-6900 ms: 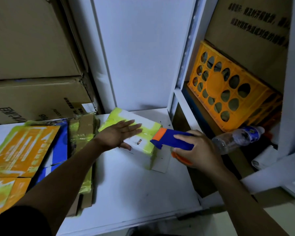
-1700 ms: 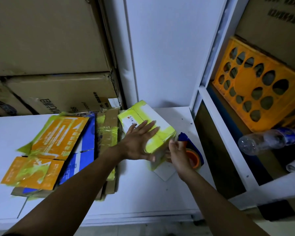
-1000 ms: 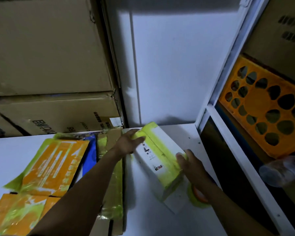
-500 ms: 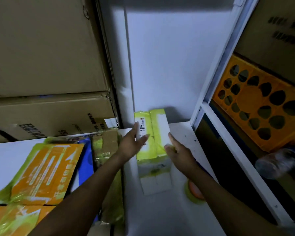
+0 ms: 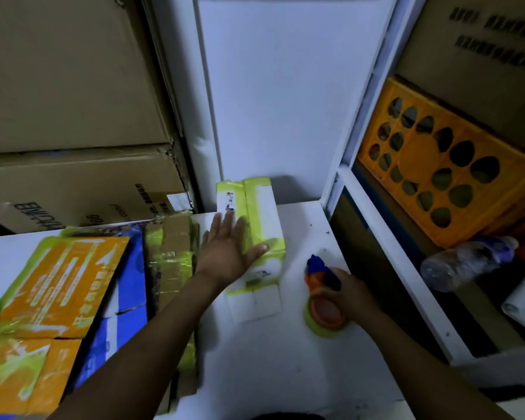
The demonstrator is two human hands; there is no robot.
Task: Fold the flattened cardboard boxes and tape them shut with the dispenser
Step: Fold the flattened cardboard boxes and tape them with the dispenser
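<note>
View: head camera, looking down over both forearms.
Item 1: small white cardboard box (image 5: 256, 219) banded in yellow-green tape. It lies lengthwise on the white tabletop (image 5: 270, 365), far end at the back wall, just beside the stack.
Item 2: blue-and-orange tape dispenser (image 5: 320, 275) carrying a yellow-green roll. It is on the tabletop to the right of the box and apart from it.
Left hand (image 5: 226, 250): flat on the box top, fingers straight, pressing down and gripping nothing.
Right hand (image 5: 350, 295): fingers curled round the dispenser's handle, with the tool down on the tabletop.
Change: half a second ago both hands framed the box and the dispenser lay untouched. The right hand has since left the box and taken the tool. The box has barely shifted.
Meaning: the box looks positioned and steadied, so another tape pass is likely next. A white flap at its near end lies out on the tabletop, seemingly unsealed.
Stock waiting: flattened orange-and-blue cardboard boxes (image 5: 64, 286), stacked at left.
Surroundings: brown corrugated cartons (image 5: 73, 183) behind the stack. An orange perforated plastic crate (image 5: 443, 177) and a clear plastic bottle (image 5: 464, 263) are on the shelving at right.
</note>
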